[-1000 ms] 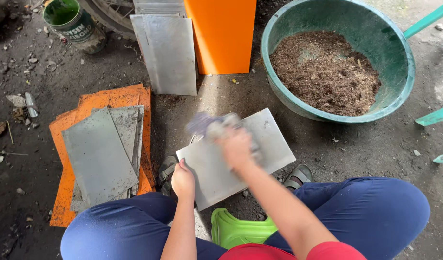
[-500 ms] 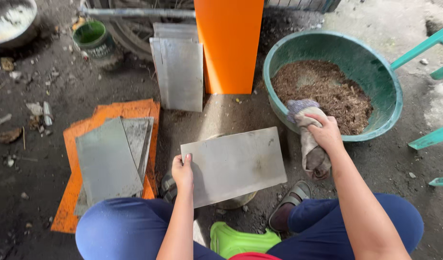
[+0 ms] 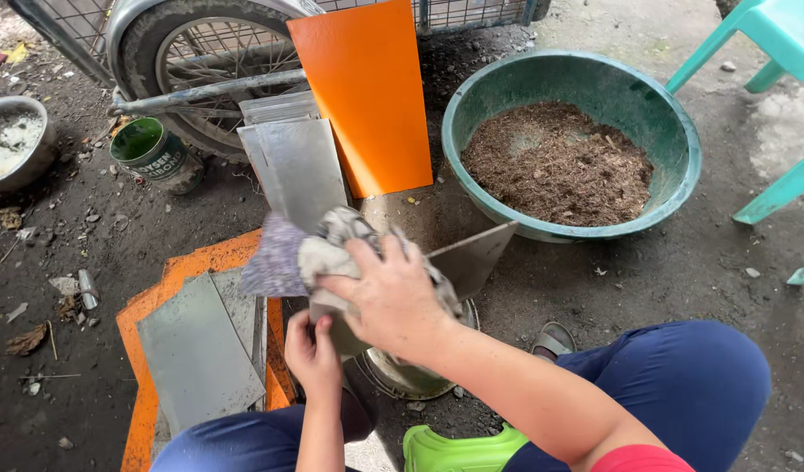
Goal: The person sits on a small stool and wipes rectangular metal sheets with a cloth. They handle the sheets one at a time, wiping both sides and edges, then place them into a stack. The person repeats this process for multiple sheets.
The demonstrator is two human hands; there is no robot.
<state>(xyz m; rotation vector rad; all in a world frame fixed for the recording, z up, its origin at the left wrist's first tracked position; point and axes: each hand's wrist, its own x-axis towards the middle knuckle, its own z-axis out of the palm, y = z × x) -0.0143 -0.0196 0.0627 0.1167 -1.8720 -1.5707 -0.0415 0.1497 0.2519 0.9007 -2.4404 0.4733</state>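
My right hand (image 3: 391, 297) grips a crumpled grey and purple rag (image 3: 297, 253) and presses it against a grey metal sheet (image 3: 467, 258). The sheet is tilted up on edge in front of me. My left hand (image 3: 313, 354) holds the sheet's lower left edge. Under the sheet a round metal rim (image 3: 411, 376) shows on the ground. A green basin (image 3: 677, 157) with brown sawdust-like material sits at the right, apart from both hands.
More grey sheets (image 3: 201, 354) lie on an orange board (image 3: 188, 267) at the left. Other sheets (image 3: 297, 166) and an orange panel (image 3: 367, 87) lean on a wheel (image 3: 170, 52). A green can (image 3: 149, 153), a metal bowl (image 3: 17, 144) and a teal chair (image 3: 769, 52) stand around.
My right hand came back from the basin with the rag and now presses it on the sheet. The sheet went from lying flat to tilted up on edge.
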